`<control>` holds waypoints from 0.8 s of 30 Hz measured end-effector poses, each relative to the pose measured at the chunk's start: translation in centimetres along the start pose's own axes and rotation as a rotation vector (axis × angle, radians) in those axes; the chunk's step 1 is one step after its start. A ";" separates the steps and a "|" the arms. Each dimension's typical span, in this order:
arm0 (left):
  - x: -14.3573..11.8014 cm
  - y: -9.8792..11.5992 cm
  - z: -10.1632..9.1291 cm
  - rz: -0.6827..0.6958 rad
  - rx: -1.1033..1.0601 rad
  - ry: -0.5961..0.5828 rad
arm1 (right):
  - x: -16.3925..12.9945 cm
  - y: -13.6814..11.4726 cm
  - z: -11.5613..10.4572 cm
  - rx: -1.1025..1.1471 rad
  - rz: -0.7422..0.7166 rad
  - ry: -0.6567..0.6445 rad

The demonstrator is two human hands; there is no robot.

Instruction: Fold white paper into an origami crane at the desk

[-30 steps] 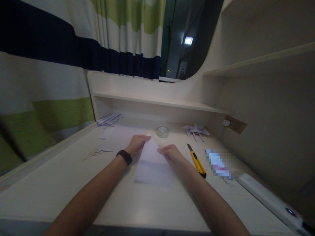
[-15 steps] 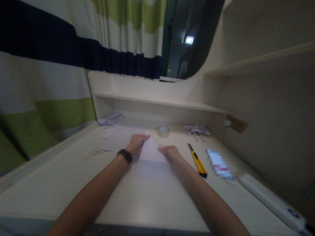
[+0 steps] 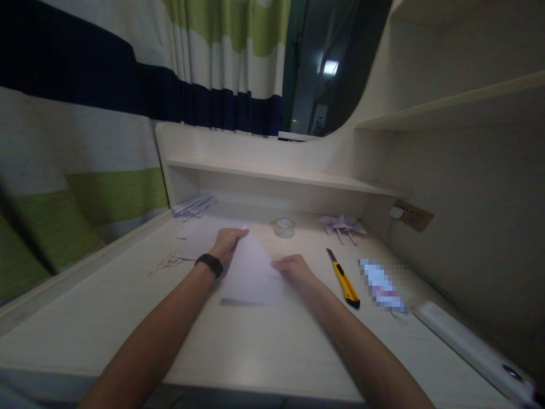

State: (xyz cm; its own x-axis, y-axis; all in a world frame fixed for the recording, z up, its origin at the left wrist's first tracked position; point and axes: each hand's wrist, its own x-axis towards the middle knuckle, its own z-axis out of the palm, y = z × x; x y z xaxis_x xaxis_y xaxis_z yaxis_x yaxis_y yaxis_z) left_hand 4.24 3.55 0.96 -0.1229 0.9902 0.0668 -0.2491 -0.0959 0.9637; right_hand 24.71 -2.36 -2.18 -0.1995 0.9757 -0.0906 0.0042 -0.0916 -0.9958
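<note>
White paper (image 3: 249,272) | left hand (image 3: 226,244) partly hidden beneath | lower-right corner indistinct

On the counter (image 3: 255,349), around the paper sheet (image 3: 249,272): tape roll (image 3: 284,232) at one o'clock, paper pinwheels (image 3: 342,222) at two, utility knife (image 3: 343,279) at three, paper strips (image 3: 193,207) at eleven.

Pale desk (image 3: 230,352): paper strips (image 3: 194,207) were heaped at back left, white sheets (image 3: 202,234) laid beside them, small pale bits (image 3: 167,262) scattered nearby; clear tape roll (image 3: 284,228), folded-paper pinwheels (image 3: 341,224), yellow cutter (image 3: 344,280) were placed towards right.
</note>
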 end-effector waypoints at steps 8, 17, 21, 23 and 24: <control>0.5 0.1 -1.4 -0.018 0.004 0.041 | -0.5 -0.7 -0.1 -0.040 0.036 -0.049; 0.9 0.2 -1.7 0.025 0.013 -0.018 | -0.5 -1.3 -2.7 -0.155 0.028 -0.172; 0.7 0.2 -1.1 0.035 0.029 -0.069 | -0.6 -2.3 -5.4 -0.211 0.031 -0.257; 0.5 0.0 -0.6 0.035 0.037 -0.097 | -0.6 -2.8 -6.4 -0.159 -0.006 -0.162; 0.3 -0.1 -0.2 0.032 0.041 -0.115 | -0.6 -3.0 -6.5 -0.124 -0.030 -0.100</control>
State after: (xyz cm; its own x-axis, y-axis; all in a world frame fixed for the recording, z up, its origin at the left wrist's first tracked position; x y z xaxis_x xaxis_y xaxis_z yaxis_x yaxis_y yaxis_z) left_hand 4.05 3.87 0.83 -0.0189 0.9920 0.1248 -0.2074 -0.1259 0.9701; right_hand 31.23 -1.36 0.77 -0.2980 0.9523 -0.0654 0.1164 -0.0318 -0.9927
